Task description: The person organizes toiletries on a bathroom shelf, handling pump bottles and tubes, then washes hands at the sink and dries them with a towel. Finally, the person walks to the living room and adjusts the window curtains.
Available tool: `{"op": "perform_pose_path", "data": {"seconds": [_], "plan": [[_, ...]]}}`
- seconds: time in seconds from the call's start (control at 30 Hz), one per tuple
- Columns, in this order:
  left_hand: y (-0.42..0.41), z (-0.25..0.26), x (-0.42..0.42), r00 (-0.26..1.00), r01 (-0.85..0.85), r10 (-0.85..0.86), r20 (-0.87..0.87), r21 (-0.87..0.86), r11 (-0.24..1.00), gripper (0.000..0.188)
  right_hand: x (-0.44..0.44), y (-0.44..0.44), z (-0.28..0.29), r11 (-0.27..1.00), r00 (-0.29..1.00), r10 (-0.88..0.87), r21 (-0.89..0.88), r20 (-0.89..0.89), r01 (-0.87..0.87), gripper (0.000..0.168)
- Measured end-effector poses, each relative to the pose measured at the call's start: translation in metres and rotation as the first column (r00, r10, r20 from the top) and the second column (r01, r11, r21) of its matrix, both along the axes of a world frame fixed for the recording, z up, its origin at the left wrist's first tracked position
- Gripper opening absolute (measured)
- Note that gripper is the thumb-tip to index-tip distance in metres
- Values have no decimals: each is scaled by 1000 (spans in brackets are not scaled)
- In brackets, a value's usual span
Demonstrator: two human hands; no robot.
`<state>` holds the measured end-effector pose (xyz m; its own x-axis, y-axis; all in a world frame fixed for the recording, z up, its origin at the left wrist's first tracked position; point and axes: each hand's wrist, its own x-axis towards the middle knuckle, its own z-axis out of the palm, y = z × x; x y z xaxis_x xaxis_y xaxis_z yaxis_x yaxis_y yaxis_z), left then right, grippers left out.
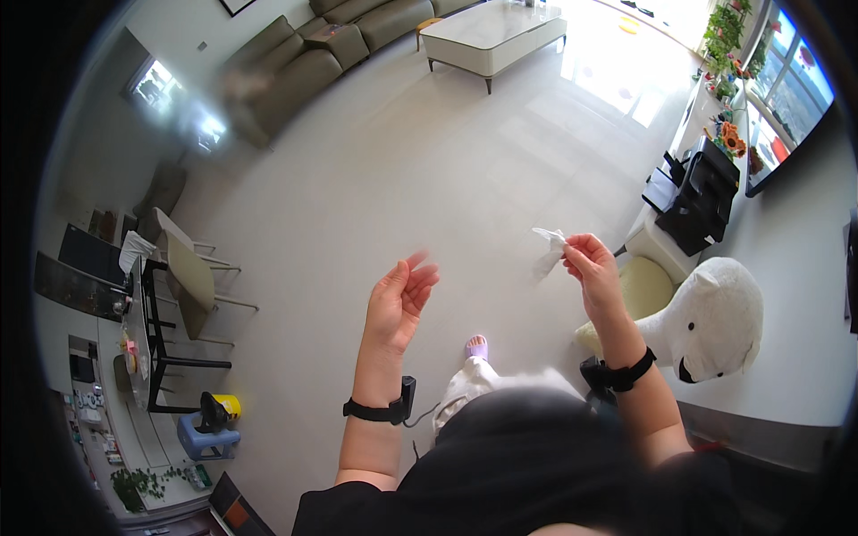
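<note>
Between the thumb and fingers of my right hand is pinched a thin white crumpled piece, perhaps a tissue; its lower end is blurred. My left hand is raised over the floor with its fingers apart and nothing in it, the fingertips smeared by motion. A gap of bare floor shows between the two hands. Black straps with small devices are around both wrists, the left strap and the right strap. Below, one foot in a lilac slipper stands on the tiles.
Close on my right are a white plush bear and a black printer on a cabinet. To the left stand a chair, a glass-topped table and a blue stool. Ahead are a white coffee table and a sofa.
</note>
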<state>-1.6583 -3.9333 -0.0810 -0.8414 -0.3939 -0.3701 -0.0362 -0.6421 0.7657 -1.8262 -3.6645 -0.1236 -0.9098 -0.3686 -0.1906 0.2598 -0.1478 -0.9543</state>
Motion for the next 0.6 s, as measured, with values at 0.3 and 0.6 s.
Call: {"op": "perform_pose_path", "data": {"seconds": [0.3,0.6], "plan": [[-57,-1,-238,961,274,-270,59,-86,958,47,-157,-52,8,967,994,-70,-237,87,89,12],[-33,-7,-487,875,483,-481,51,-150,863,53,-369,-124,37,866,813,238,495,-531,70,24]]}}
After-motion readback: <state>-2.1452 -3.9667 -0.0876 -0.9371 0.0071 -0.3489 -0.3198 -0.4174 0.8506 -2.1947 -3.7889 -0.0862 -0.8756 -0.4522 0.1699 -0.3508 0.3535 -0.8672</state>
